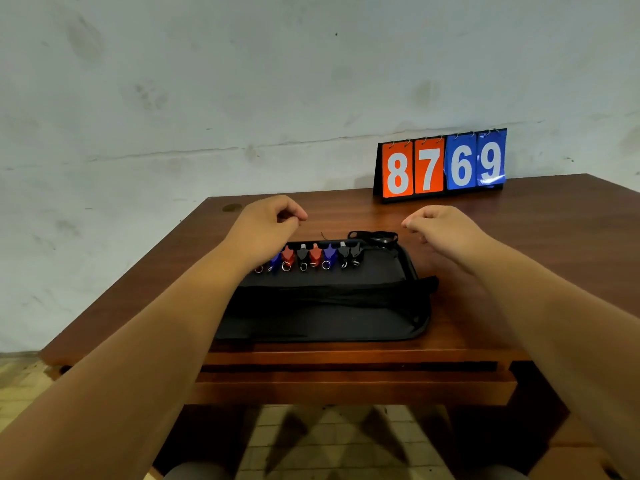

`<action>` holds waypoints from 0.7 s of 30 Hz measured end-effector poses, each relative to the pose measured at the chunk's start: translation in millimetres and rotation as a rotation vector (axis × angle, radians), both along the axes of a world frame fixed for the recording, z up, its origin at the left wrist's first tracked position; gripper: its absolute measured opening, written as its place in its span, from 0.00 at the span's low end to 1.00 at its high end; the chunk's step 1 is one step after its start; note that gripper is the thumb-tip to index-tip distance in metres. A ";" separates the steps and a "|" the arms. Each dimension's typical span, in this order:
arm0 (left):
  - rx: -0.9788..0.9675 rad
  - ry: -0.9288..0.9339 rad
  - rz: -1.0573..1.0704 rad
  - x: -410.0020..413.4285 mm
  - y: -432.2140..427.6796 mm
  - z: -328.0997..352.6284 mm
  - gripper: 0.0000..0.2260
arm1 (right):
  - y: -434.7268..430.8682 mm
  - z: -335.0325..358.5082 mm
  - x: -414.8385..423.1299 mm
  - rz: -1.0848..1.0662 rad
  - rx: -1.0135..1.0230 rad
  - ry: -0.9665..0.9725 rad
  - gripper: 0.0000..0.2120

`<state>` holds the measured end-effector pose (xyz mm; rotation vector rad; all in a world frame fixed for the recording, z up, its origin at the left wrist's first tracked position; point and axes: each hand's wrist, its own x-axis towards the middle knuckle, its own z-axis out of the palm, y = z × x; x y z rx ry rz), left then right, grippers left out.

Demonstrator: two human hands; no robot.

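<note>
Left hand [272, 221] and right hand [441, 226] above the whistle case [322, 306]; fingers loosely curled, empty; case at the table [519, 244] front edge

A bare, plain indoor room, its kind unclear. A stained whitewashed wall [242, 81] fills the upper frame, pale floor tiles [332, 441] the bottom, a brown wooden table [519, 237] the centre.

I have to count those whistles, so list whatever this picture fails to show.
Head view: the left end of the row of whistles lies under the wrist of the left hand, so the full count is unsure.
Head view: the left hand's curled fingers hide whether it pinches anything.
Head view: the dark bundle behind the case is too small and dark to name.
</note>
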<state>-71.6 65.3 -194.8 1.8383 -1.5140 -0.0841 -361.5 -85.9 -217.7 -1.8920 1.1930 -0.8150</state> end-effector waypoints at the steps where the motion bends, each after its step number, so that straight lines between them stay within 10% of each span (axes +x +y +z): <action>1: 0.016 0.005 -0.015 -1.8 -8.9 1.6 0.09 | -5.2 -1.2 1.9 0.003 -0.010 0.006 0.08; 13: 0.373 -0.138 -0.110 -0.1 -124.1 -17.8 0.04 | -52.3 -29.4 28.4 0.195 0.027 0.107 0.24; 21: 0.566 -0.137 -0.192 12.4 -158.0 -20.5 0.04 | -73.5 -42.6 32.1 0.268 -0.026 0.146 0.16</action>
